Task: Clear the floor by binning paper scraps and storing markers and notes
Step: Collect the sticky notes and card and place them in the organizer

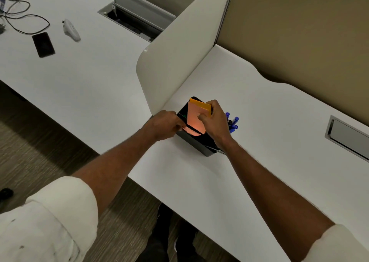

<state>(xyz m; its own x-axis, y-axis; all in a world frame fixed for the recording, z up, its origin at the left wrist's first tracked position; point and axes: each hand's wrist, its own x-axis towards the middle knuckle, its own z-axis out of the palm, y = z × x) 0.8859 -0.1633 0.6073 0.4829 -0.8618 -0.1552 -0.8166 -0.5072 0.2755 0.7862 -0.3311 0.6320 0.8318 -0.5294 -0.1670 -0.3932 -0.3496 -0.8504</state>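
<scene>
Currently storing notes: right hand [214,119] pinches the sticky notes [197,117] into the black organizer [205,148] near the desk [259,121] front edge, left hand [165,124] gripping its rim; next, seat and release.

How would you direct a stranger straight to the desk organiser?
Find the white desk right of the curved divider. Near its front edge stands a black organiser, both hands on it. Unlike the flat phone, it holds orange notes and blue markers.
</scene>
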